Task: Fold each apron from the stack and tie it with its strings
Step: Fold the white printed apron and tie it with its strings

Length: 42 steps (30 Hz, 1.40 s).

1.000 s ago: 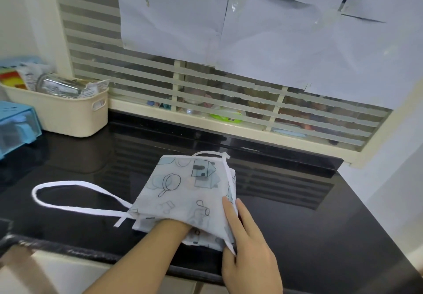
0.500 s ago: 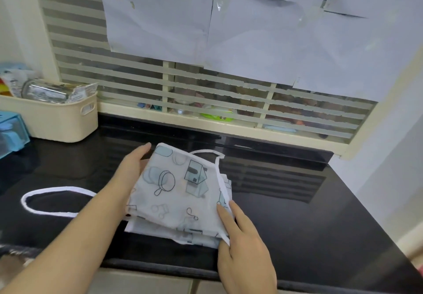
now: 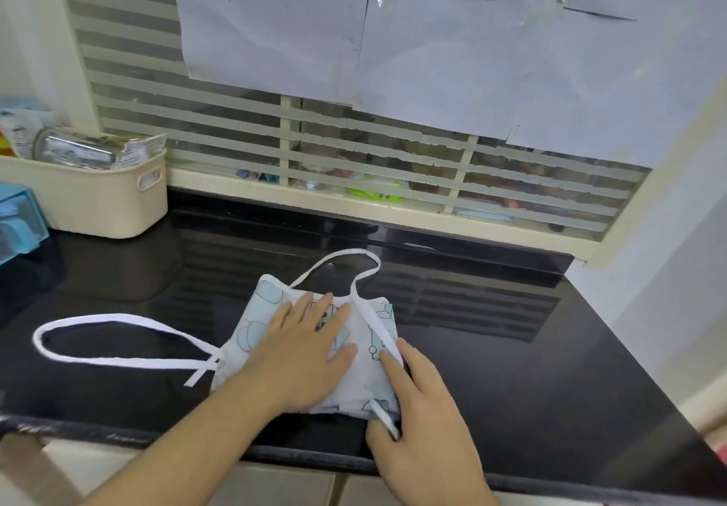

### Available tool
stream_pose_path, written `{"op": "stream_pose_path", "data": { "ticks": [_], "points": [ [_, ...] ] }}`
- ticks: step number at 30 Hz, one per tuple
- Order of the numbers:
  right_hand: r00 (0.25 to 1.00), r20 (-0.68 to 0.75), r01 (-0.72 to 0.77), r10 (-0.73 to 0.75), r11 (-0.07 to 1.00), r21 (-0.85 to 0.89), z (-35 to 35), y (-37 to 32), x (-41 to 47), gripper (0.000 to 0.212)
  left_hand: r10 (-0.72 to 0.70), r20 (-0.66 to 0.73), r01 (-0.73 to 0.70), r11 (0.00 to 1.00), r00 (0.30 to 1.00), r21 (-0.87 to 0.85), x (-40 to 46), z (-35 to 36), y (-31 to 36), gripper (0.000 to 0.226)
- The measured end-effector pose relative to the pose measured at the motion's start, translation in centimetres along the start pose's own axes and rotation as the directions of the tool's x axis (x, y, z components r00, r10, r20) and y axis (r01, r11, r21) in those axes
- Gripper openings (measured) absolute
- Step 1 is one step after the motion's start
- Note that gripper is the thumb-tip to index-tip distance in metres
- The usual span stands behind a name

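Note:
A folded white apron with pale blue kitchen prints lies near the front edge of the black counter. My left hand lies flat on top of it, fingers spread, pressing it down. My right hand rests on the apron's right edge, and its fingers touch a white string that runs down that edge. One string loop arches behind the apron. A longer white loop trails out to the left on the counter.
A cream basket with packets stands at the back left, beside a blue box at the left edge. A slatted window with taped paper sheets closes the back. The counter's front edge runs just under my wrists.
My left hand has moved from the apron's left edge onto its top and now presses it flat. The apron is folded smaller, and the rear string loop has spread out behind it.

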State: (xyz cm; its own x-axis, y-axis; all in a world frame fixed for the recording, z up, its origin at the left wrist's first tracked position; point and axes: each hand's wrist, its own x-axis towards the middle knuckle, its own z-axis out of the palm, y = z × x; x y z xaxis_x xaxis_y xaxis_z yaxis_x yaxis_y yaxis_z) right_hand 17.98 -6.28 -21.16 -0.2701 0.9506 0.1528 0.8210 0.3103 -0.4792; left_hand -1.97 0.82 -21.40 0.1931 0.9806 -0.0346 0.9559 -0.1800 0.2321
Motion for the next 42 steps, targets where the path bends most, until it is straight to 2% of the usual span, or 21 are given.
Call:
{"op": "stream_pose_path", "data": {
  "ticks": [1, 3, 5, 8, 11, 12, 15, 20, 23, 26, 28, 31, 33, 35, 38, 41, 42],
  "points": [
    [0.999, 0.038, 0.024, -0.027, 0.997, 0.074, -0.7, -0.2, 0.2, 0.073, -0.002, 0.008, 0.002, 0.999, 1.000, 0.046, 0.1, 0.8, -0.1, 0.079],
    [0.994, 0.113, -0.026, -0.001, 0.971, 0.238, -2.6, -0.9, 1.0, 0.053, -0.002, -0.005, 0.002, 0.998, 1.000, 0.068, 0.4, 1.5, -0.5, 0.089],
    [0.999, 0.034, -0.041, 0.032, 0.955, 0.293, -3.7, -1.6, 2.4, 0.045, 0.005, -0.013, -0.004, 0.998, 1.000, 0.064, 0.4, 1.6, -0.6, 0.089],
    [0.993, -0.121, 0.030, -0.012, 0.989, 0.147, -2.8, -3.1, 5.6, 0.051, 0.006, 0.001, -0.006, 0.996, 1.000, 0.086, 0.3, 1.5, -0.4, 0.093],
    [0.988, -0.060, 0.137, -0.141, 0.988, -0.071, 1.1, -2.6, 7.3, 0.054, 0.017, 0.012, -0.018, 0.992, 1.000, 0.126, 0.3, 1.6, -0.6, 0.091],
    [0.992, -0.019, 0.121, -0.124, 0.986, -0.113, 2.3, -2.2, 7.3, 0.053, 0.022, 0.007, -0.023, 0.991, 1.000, 0.131, 0.3, 1.6, -0.8, 0.089],
    [0.994, 0.096, -0.028, 0.042, 0.990, -0.140, 3.4, -0.9, 6.7, 0.056, 0.040, -0.005, -0.040, 0.993, 0.999, 0.110, 0.6, 1.7, -1.3, 0.086],
    [0.990, 0.121, -0.044, 0.074, 0.972, -0.229, 3.1, -0.8, 6.6, 0.076, 0.035, -0.034, -0.033, 0.997, 0.999, 0.064, 0.3, 0.3, -4.1, 0.064],
    [0.987, 0.128, -0.065, 0.096, 0.971, -0.231, 3.1, -0.9, 6.5, 0.064, -0.011, -0.043, 0.015, 0.995, 0.999, 0.098, -0.3, 0.0, -4.8, 0.067],
    [0.990, 0.112, -0.060, 0.086, 0.974, -0.220, 3.0, -0.9, 6.5, 0.063, -0.029, -0.054, 0.035, 0.994, 0.998, 0.102, -0.4, 0.1, -4.6, 0.068],
    [0.994, 0.092, -0.050, 0.066, 0.985, -0.164, 2.9, -0.7, 6.4, 0.066, -0.032, -0.066, 0.039, 0.993, 0.997, 0.108, -0.4, 0.1, -4.5, 0.067],
    [0.992, 0.046, -0.124, 0.121, 0.990, 0.062, 2.2, 0.2, 6.0, 0.074, -0.038, -0.071, 0.046, 0.992, 0.997, 0.118, -0.5, 0.2, -4.3, 0.067],
    [0.982, 0.014, -0.187, 0.187, 0.968, 0.166, 1.0, 0.8, 5.4, 0.059, -0.044, -0.073, 0.053, 0.991, 0.996, 0.125, -0.6, 0.3, -4.1, 0.067],
    [0.972, 0.011, -0.232, 0.234, 0.959, 0.163, -0.1, 1.4, 4.8, 0.035, -0.058, -0.069, 0.067, 0.988, 0.996, 0.137, -0.7, 0.4, -3.8, 0.066],
    [0.941, 0.057, -0.338, 0.334, 0.919, 0.201, -1.6, 1.8, 4.3, 0.020, -0.081, -0.062, 0.089, 0.987, 0.995, 0.137, -0.7, 0.6, -2.9, 0.067],
    [0.906, 0.112, -0.421, 0.409, 0.835, 0.354, -2.6, 2.2, 4.2, 0.033, -0.092, -0.061, 0.099, 0.988, 0.994, 0.117, -0.8, 0.9, -1.6, 0.069],
    [0.894, 0.129, -0.445, 0.430, 0.810, 0.382, -3.2, 2.0, 4.2, 0.031, -0.089, -0.063, 0.095, 0.989, 0.994, 0.113, -0.8, 1.0, -1.0, 0.069]
  ]
}}
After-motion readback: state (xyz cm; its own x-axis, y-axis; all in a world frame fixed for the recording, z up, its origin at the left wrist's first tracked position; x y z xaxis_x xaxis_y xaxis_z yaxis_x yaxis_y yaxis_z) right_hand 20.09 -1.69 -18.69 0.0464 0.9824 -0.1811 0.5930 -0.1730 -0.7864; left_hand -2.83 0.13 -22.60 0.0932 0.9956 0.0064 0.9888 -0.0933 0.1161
